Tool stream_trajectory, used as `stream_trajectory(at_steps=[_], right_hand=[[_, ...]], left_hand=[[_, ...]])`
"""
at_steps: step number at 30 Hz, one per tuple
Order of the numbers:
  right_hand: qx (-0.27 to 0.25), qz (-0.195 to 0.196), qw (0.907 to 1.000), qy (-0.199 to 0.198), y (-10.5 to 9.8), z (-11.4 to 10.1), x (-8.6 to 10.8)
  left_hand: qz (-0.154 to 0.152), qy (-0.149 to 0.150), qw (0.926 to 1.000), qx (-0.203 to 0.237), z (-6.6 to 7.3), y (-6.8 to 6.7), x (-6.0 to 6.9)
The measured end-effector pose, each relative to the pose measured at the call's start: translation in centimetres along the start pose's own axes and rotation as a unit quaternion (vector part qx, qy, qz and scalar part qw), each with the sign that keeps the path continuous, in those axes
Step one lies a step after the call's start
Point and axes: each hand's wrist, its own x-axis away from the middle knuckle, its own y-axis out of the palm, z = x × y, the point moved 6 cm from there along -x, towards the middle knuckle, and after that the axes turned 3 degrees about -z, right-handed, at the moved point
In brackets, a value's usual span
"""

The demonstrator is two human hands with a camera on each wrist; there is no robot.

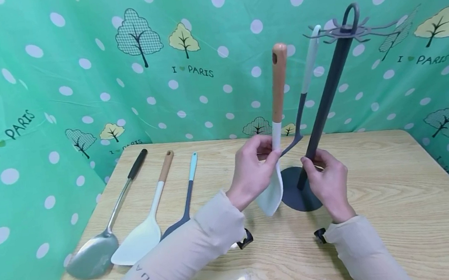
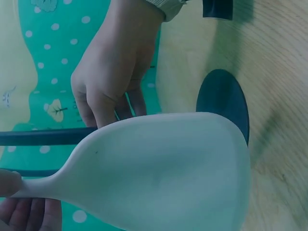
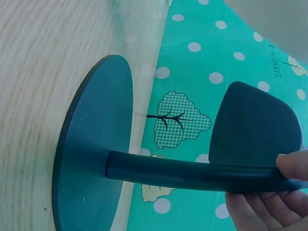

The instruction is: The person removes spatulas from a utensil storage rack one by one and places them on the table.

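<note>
My left hand [image 1: 254, 169] pinches a white spatula [image 2: 168, 163] by its neck. The wooden handle [image 1: 279, 83] points up and the broad blade hangs down, left of a dark utensil stand [image 1: 329, 93]. My right hand [image 1: 331, 183] grips the stand's pole [image 3: 192, 173] low down, above its round base [image 3: 91, 144]. From a hook on the stand's top ring [image 1: 345, 31] hangs a dark spatula with a pale mint handle [image 1: 310, 63]. Its dark blade [image 3: 255, 125] shows behind the pole in the right wrist view; in the head view my left hand and the white spatula hide it.
On the table's left side lie a steel turner [image 1: 94, 256] with a black handle, a white spatula with a wooden handle [image 1: 165, 165], and a dark utensil with a light blue handle [image 1: 193, 165], partly covered by my left sleeve [image 1: 171, 257]. A green dotted curtain [image 1: 195, 32] surrounds the wooden table [image 1: 415, 210].
</note>
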Motion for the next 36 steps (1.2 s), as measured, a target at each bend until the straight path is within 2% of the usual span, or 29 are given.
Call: stream_trajectory(at_steps=[4,20,36], right_hand=[[0.002,-0.003,1.0000,0.003,0.0,0.2,0.0],[0.007,-0.007,0.9999,0.008,0.1,0.2,0.0],[0.002,-0.006,1.0000,0.004,0.1,0.2,0.1]], left_hand=[[-0.003,-0.016,0.9999,0.004,-0.3,-0.2,0.5],[-0.008,-0.021,0.9996,-0.020,-0.8,-1.2,1.9],[-0.017,-0.059,0.9968,-0.051,-1.0,-2.5,2.9]])
